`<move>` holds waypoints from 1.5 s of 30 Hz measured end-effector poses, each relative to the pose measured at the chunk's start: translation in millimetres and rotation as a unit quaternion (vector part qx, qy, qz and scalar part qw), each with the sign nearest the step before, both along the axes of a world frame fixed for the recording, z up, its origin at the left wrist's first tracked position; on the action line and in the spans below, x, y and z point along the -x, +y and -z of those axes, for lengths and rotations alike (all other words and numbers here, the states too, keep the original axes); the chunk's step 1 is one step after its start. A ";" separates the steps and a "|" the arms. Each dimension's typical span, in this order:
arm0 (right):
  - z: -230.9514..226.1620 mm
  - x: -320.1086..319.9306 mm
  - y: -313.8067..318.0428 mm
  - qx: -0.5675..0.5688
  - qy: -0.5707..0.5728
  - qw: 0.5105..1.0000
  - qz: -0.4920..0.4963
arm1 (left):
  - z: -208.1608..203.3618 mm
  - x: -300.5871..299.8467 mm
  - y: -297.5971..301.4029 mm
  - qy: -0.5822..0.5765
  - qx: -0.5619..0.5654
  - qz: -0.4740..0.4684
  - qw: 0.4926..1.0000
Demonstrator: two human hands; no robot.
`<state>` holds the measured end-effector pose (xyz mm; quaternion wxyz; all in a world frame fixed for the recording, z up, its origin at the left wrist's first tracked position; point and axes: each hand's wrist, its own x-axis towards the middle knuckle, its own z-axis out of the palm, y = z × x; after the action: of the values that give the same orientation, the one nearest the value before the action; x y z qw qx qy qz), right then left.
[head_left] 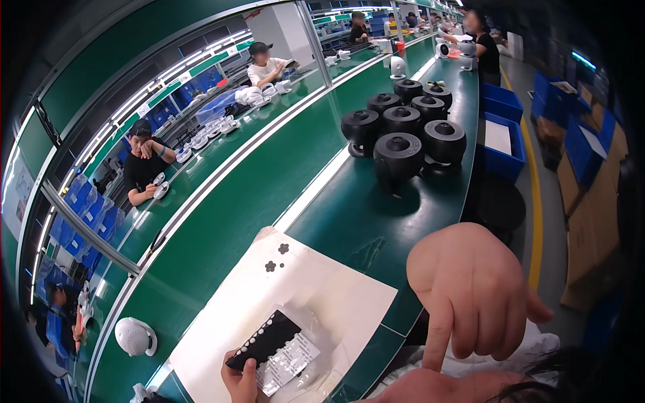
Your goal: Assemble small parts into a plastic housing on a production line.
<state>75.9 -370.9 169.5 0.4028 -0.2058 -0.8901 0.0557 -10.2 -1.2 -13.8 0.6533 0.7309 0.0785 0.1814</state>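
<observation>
My left hand [240, 381] is closed on a black sheet [274, 336], thumb on top, over a white board. White round spots run in a row along the sheet's upper edge. Against it lies a clear plastic bag [322, 346] with a white printed label [289, 366]. My right hand [474, 295] is raised close to the camera, right of the board. One finger stretches down and the thumb sticks out, while the middle fingers bend. Nothing shows in it. Two black flower-shaped pieces [284, 248] and a small black dot lie on the board's far part.
The white board [228, 302] rests on the green bench. Several round black housings [398, 156] stand beyond it. A white rounded device [135, 336] sits at left. Blue bins [500, 144] stand right of the bench. Other people work across and farther along the line.
</observation>
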 end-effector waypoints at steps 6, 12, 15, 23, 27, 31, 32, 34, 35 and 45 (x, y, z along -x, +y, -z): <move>-0.1 -0.5 -0.3 0.006 -0.004 1.000 0.002 | -0.7 -1.0 -1.7 -0.012 -0.007 0.000 1.000; 0.5 -1.8 1.6 0.004 -0.004 1.000 -0.006 | -2.3 -1.7 -1.7 -0.019 0.005 0.014 1.000; -1.3 -1.7 2.1 0.015 -0.011 1.000 -0.014 | -3.5 -0.7 -1.5 -0.023 0.001 0.011 1.000; 0.9 -0.1 5.3 0.030 -0.013 0.999 -0.028 | -6.2 0.9 -3.9 -0.013 0.003 0.018 1.000; -1.4 1.0 3.4 0.033 -0.025 0.999 -0.031 | -5.7 -1.6 -2.4 -0.007 -0.005 0.033 0.999; 1.5 -2.2 1.3 0.023 -0.025 0.999 -0.028 | 5.8 -2.7 3.9 -0.014 0.001 0.007 1.000; 0.5 -1.2 1.8 0.021 -0.023 0.999 -0.029 | 7.1 -3.1 4.4 -0.022 0.014 -0.001 1.000; 0.8 -0.8 1.4 0.018 -0.020 0.999 -0.029 | 4.4 -2.5 -0.1 -0.011 0.027 -0.011 1.000; 0.9 -0.4 1.3 0.015 -0.015 0.999 -0.030 | 3.2 -2.1 -1.8 0.000 0.040 -0.024 0.999; 2.8 -1.2 1.2 0.010 -0.003 0.999 -0.042 | 2.8 -1.8 -2.0 0.003 0.018 -0.036 0.999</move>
<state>77.1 -369.7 166.7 0.3952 -0.1723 -0.8986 0.0812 -8.4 -3.1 -16.6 0.6590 0.7165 0.1095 0.2011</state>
